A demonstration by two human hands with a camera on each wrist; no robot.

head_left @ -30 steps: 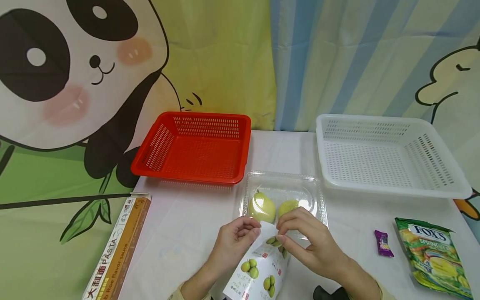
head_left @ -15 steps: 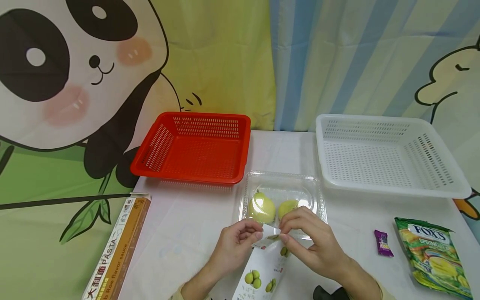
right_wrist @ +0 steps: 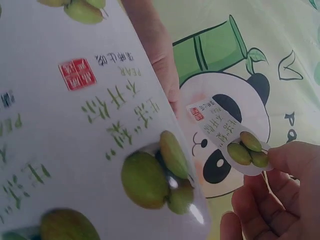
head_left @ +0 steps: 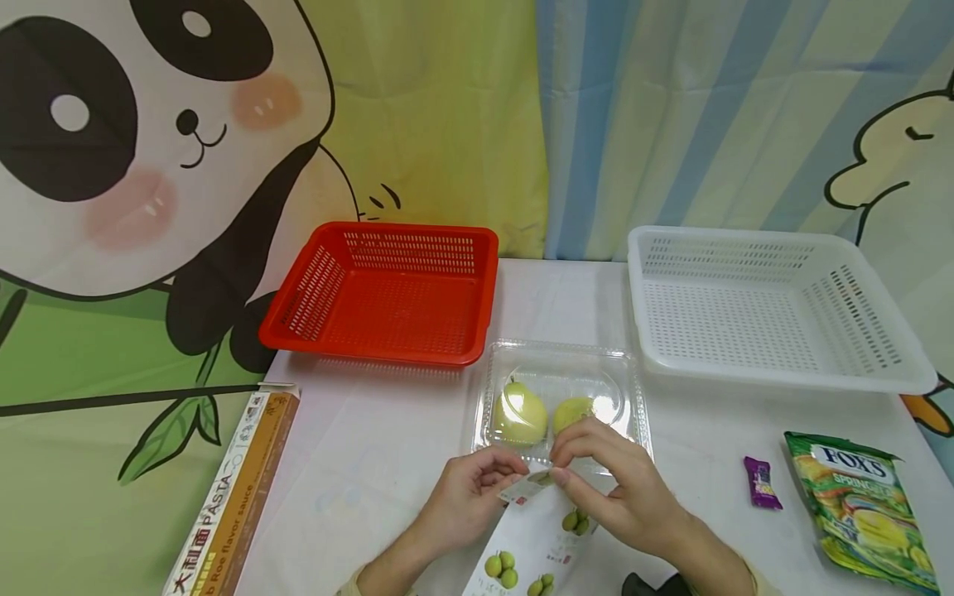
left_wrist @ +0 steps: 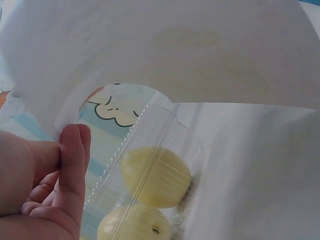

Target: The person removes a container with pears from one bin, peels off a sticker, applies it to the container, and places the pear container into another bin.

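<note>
My left hand [head_left: 471,497] holds a white sheet of pear stickers [head_left: 532,538], whose lower part runs out of the bottom of the head view. From the left wrist, the back of the sheet arches across the picture with my left fingers [left_wrist: 72,165] at its edge. My right hand [head_left: 626,488] pinches one end of a pear sticker [right_wrist: 227,127] between thumb and finger. In the right wrist view that sticker stands apart from the sheet. Just beyond both hands lies a lidded clear plastic box [head_left: 559,354] with pears [head_left: 520,412] inside, partly covered by my right fingers.
A red basket [head_left: 477,339] stands at the back left and a white basket [head_left: 782,377] at the back right. A pasta box [head_left: 238,497] lies on the left. To the right are a purple wrapped candy [head_left: 762,483] and a green Fox's bag [head_left: 864,505].
The sticker has been lifted off the sheet's top end, and the sheet has dropped lower and swung a little right. Both hands stay nearly in place; the left has come slightly down and right.
</note>
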